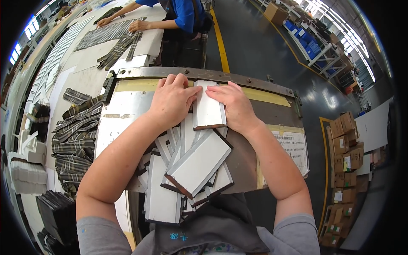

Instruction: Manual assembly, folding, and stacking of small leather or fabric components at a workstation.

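Note:
A white rectangular panel (209,106) with grey folded side edges and a dark lower edge lies between my hands, near the metal bar at the table's far side. My left hand (173,98) has its fingers curled, with thumb and forefinger at the panel's left edge. My right hand (236,104) grips the right edge, its fingertips resting on the white face and its thumb hidden. Just nearer to me is a loose overlapping pile of similar panels (199,161), some hanging over the table's near edge.
The metal-topped worktable (242,170) has a raised bar (255,83) along its far edge. Dark plaid fabric pieces (76,136) are heaped at left, with a black stack (55,216) nearer. Ahead, a co-worker in blue (187,17) handles fabric. Cardboard boxes (346,157) stand at right.

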`<control>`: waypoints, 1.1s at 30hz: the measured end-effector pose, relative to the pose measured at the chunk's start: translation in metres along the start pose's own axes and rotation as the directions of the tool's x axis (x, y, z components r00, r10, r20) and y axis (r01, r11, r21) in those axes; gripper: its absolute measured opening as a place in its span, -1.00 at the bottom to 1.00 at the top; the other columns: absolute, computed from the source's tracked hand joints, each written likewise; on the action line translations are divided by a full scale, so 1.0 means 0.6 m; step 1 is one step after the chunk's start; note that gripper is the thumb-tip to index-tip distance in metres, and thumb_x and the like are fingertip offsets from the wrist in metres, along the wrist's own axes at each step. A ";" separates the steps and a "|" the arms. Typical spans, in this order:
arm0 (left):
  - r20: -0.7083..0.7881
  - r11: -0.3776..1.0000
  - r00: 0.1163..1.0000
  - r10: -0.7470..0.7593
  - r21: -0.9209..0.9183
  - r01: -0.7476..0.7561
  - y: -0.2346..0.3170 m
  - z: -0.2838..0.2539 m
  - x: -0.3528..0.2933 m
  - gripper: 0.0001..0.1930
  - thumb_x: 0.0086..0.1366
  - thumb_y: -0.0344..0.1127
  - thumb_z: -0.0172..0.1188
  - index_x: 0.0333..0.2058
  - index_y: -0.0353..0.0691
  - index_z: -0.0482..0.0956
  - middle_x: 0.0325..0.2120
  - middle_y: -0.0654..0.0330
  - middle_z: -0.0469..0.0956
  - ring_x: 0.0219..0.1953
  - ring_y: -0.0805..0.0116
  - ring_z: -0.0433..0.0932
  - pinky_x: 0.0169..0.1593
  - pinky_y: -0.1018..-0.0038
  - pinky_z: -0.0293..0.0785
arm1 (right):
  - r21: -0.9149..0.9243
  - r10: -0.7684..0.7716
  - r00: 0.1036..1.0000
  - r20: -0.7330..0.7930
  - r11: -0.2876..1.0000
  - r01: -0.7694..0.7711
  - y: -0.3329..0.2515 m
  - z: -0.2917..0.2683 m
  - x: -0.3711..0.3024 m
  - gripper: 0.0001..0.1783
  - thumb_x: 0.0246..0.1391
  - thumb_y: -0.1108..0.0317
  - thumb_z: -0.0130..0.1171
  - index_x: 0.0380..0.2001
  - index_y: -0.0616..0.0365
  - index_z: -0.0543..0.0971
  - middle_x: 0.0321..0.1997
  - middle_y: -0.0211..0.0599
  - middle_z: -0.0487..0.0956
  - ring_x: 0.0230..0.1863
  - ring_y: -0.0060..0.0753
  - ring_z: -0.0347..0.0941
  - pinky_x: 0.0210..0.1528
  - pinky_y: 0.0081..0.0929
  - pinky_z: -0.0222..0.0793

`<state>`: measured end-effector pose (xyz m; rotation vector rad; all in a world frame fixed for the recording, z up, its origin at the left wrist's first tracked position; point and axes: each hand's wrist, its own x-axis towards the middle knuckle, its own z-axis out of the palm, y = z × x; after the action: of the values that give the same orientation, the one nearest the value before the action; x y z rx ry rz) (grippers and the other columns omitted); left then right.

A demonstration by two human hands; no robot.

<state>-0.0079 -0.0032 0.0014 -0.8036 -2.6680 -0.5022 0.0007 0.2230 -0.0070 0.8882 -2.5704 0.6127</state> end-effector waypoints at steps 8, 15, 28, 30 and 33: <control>-0.026 1.000 1.000 0.014 0.020 -0.014 0.000 -0.001 -0.007 -0.69 0.31 -0.30 0.24 0.02 0.08 0.71 -0.20 0.16 0.48 -0.04 0.14 0.44 0.13 0.23 0.33 | -0.027 -0.001 1.000 0.026 1.000 0.002 -0.010 -0.004 -0.001 -0.60 0.07 0.43 0.18 0.01 0.09 0.68 0.14 -0.23 0.63 0.20 -0.21 0.50 0.42 -0.08 0.16; 0.098 0.999 0.994 0.044 0.006 -0.045 0.010 -0.018 -0.006 -0.66 0.24 -0.37 0.26 0.00 0.08 0.72 -0.19 0.18 0.51 -0.01 0.15 0.45 0.16 0.26 0.33 | 0.061 0.025 0.994 0.107 0.998 -0.031 -0.006 -0.014 -0.001 -0.67 0.03 0.37 0.27 -0.08 0.09 0.70 0.11 -0.22 0.63 0.22 -0.17 0.47 0.34 -0.19 0.22; 0.059 0.995 0.996 0.062 -0.080 -0.057 0.002 -0.012 0.004 -0.79 0.23 -0.42 0.25 -0.17 -0.08 0.73 -0.13 0.30 0.65 0.06 0.23 0.50 0.28 0.25 0.25 | -0.078 0.209 0.972 0.111 0.976 -0.201 -0.008 -0.036 0.004 -0.48 0.07 0.30 0.24 0.15 0.07 0.51 0.13 -0.20 0.60 0.25 -0.18 0.44 0.46 -0.09 0.08; 0.045 0.993 0.996 0.078 -0.087 -0.074 -0.003 -0.014 0.004 -0.79 0.22 -0.42 0.26 -0.17 -0.07 0.73 -0.14 0.29 0.65 0.06 0.23 0.50 0.28 0.24 0.25 | 0.001 0.230 0.967 0.112 0.973 -0.231 -0.004 -0.032 0.003 -0.37 0.05 0.28 0.34 0.22 0.04 0.45 0.16 -0.23 0.59 0.28 -0.16 0.41 0.49 -0.07 0.05; 0.022 0.988 0.993 0.113 -0.112 -0.110 -0.009 -0.013 0.005 -0.78 0.21 -0.45 0.26 -0.18 -0.08 0.74 -0.15 0.29 0.64 0.06 0.22 0.49 0.29 0.23 0.24 | 0.042 0.203 0.978 0.045 0.978 -0.204 0.001 -0.027 -0.001 -0.32 0.00 0.31 0.39 0.23 0.04 0.45 0.15 -0.24 0.60 0.27 -0.14 0.42 0.43 -0.14 0.17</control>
<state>-0.0118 -0.0090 0.0082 -0.9922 -2.6211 -0.6187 0.0035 0.2319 0.0060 0.6620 -2.7157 0.7211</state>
